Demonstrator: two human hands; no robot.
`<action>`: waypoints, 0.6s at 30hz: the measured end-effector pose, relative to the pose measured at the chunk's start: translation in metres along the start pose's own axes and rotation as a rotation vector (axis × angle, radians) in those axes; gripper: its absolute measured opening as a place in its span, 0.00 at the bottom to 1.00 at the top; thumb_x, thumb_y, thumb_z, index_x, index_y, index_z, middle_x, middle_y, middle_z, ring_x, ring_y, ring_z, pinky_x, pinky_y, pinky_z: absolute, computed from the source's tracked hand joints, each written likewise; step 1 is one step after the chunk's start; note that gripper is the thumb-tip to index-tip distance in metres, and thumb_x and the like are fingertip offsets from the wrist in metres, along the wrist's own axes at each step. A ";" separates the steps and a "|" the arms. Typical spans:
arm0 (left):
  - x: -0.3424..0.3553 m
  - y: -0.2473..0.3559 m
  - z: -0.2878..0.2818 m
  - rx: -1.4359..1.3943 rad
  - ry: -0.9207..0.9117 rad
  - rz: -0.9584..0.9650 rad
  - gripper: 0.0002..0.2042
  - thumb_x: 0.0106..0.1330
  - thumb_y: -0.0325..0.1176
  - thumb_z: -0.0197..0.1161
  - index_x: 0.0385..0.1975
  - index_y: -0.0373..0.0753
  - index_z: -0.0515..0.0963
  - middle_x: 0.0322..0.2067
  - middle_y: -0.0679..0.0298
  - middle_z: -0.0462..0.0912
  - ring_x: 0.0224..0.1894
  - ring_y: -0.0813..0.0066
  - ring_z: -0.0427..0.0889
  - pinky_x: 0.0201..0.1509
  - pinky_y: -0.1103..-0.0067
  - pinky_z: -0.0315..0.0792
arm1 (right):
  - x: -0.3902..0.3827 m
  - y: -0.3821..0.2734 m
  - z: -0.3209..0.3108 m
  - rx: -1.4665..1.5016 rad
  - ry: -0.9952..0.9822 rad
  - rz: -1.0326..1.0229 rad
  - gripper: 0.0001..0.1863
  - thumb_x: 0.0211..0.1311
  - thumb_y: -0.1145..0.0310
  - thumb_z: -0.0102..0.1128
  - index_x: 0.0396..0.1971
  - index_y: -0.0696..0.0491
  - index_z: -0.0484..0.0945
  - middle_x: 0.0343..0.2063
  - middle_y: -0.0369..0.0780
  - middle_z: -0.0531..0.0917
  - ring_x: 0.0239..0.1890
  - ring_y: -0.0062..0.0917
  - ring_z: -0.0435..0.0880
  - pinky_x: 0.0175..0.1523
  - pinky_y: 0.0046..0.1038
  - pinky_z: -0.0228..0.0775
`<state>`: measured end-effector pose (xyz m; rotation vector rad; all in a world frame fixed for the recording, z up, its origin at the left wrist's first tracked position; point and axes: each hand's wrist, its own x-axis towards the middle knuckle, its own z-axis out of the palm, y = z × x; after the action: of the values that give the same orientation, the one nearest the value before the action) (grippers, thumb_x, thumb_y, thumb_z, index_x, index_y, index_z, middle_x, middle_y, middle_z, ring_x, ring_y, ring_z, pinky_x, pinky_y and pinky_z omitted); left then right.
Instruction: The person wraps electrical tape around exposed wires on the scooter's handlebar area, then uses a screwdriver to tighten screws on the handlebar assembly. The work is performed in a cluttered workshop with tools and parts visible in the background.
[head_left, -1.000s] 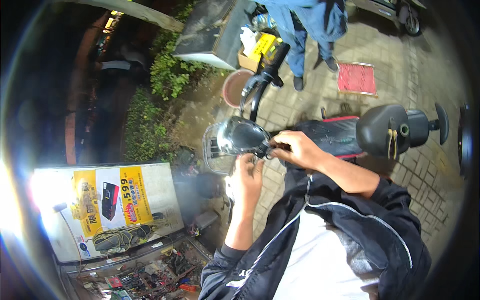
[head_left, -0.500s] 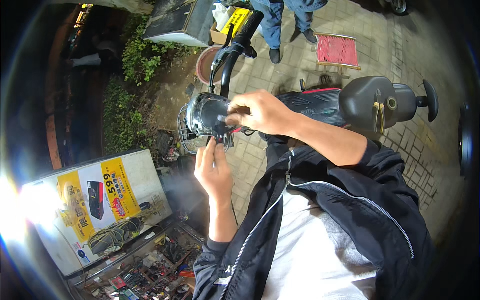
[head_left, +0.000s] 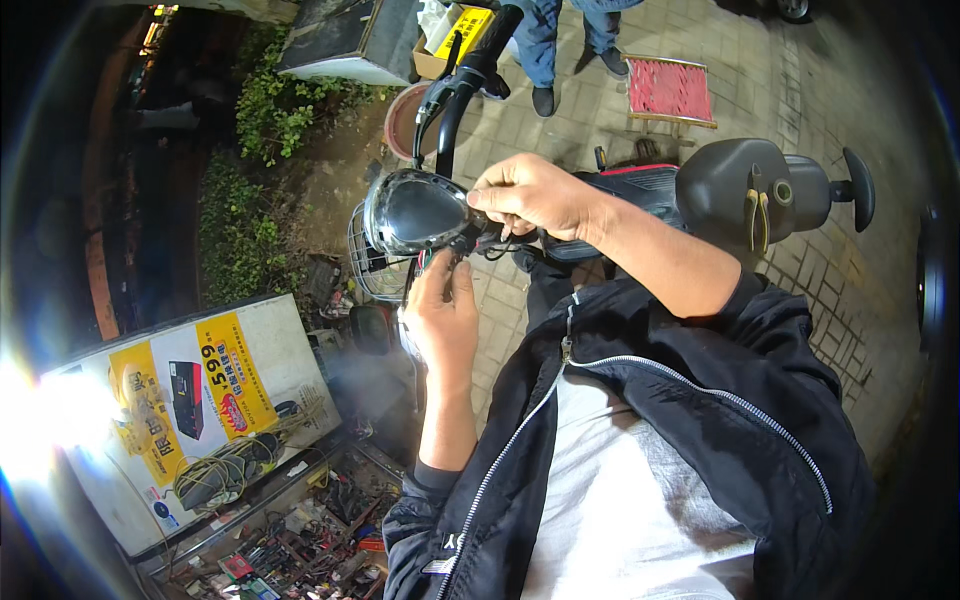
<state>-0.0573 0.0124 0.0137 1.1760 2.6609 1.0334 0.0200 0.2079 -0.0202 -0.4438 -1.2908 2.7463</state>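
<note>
A shiny chrome headlight (head_left: 412,212) sits at the front of an electric bike, behind a wire basket (head_left: 368,262). My left hand (head_left: 440,305) reaches up from below. Its thumb and fingertips close at the lower edge of the headlight, on a small dark part I cannot make out. At the headlight's narrow rear end, my right hand (head_left: 535,195) is pinched with fingers bent; what lies between its fingertips is hidden. Dark cables (head_left: 495,248) hang just beneath it. The black handlebar (head_left: 460,115) rises beyond the headlight.
Pliers (head_left: 757,215) with yellow handles lie on the dark seat (head_left: 725,190). A person in jeans (head_left: 538,45) stands beyond, near a red woven stool (head_left: 668,90). At lower left are a sign board (head_left: 290,340) and a tray of tools and parts (head_left: 300,540).
My right hand has drawn back from over the headlight to its rear end, uncovering the chrome shell. The headlight looks turned. My left hand stays by the lower edge.
</note>
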 end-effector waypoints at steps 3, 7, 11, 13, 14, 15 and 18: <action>0.003 0.004 0.000 -0.037 -0.047 -0.119 0.10 0.64 0.29 0.66 0.42 0.31 0.82 0.32 0.54 0.85 0.30 0.66 0.84 0.37 0.75 0.76 | 0.000 -0.008 0.001 -0.046 -0.012 0.024 0.12 0.69 0.64 0.59 0.34 0.60 0.80 0.20 0.30 0.71 0.18 0.11 0.64 0.23 0.16 0.58; 0.013 0.009 0.003 0.021 0.007 0.043 0.08 0.65 0.29 0.63 0.38 0.31 0.82 0.28 0.50 0.84 0.27 0.60 0.84 0.34 0.74 0.75 | 0.000 -0.012 0.003 -0.037 0.007 0.016 0.12 0.69 0.66 0.59 0.33 0.61 0.80 0.20 0.30 0.71 0.18 0.11 0.63 0.22 0.16 0.57; 0.028 0.009 0.003 0.270 -0.132 0.017 0.08 0.65 0.31 0.58 0.27 0.33 0.79 0.23 0.46 0.79 0.25 0.48 0.77 0.30 0.66 0.71 | 0.001 -0.013 0.003 -0.039 -0.010 0.009 0.12 0.68 0.67 0.60 0.27 0.59 0.79 0.19 0.31 0.71 0.17 0.11 0.60 0.21 0.17 0.50; 0.032 0.007 0.005 0.289 -0.125 0.063 0.10 0.66 0.33 0.58 0.31 0.32 0.80 0.22 0.44 0.77 0.20 0.51 0.75 0.28 0.68 0.69 | 0.002 -0.014 0.002 -0.039 -0.011 -0.004 0.13 0.68 0.67 0.60 0.24 0.58 0.78 0.19 0.31 0.72 0.17 0.11 0.60 0.20 0.18 0.48; 0.032 0.007 0.006 0.336 -0.153 0.014 0.10 0.66 0.35 0.58 0.31 0.34 0.81 0.23 0.45 0.78 0.22 0.49 0.78 0.29 0.67 0.70 | 0.002 -0.015 0.002 -0.058 -0.024 -0.006 0.13 0.68 0.67 0.60 0.23 0.58 0.78 0.18 0.31 0.71 0.17 0.11 0.60 0.20 0.18 0.48; 0.032 0.007 0.008 0.372 -0.136 0.020 0.10 0.66 0.35 0.58 0.31 0.34 0.81 0.23 0.45 0.79 0.23 0.49 0.79 0.30 0.66 0.71 | 0.002 -0.016 0.002 -0.070 -0.044 -0.011 0.14 0.68 0.67 0.60 0.23 0.57 0.78 0.18 0.31 0.71 0.17 0.11 0.60 0.20 0.18 0.48; 0.029 0.007 0.012 0.451 -0.124 0.056 0.06 0.60 0.29 0.55 0.26 0.36 0.77 0.27 0.49 0.82 0.29 0.46 0.81 0.34 0.60 0.74 | 0.003 -0.017 0.002 -0.087 -0.049 -0.018 0.14 0.68 0.68 0.60 0.21 0.56 0.77 0.17 0.30 0.70 0.17 0.12 0.60 0.20 0.18 0.48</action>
<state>-0.0694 0.0420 0.0150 1.3342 2.8564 0.3492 0.0154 0.2180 -0.0070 -0.3709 -1.4235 2.7105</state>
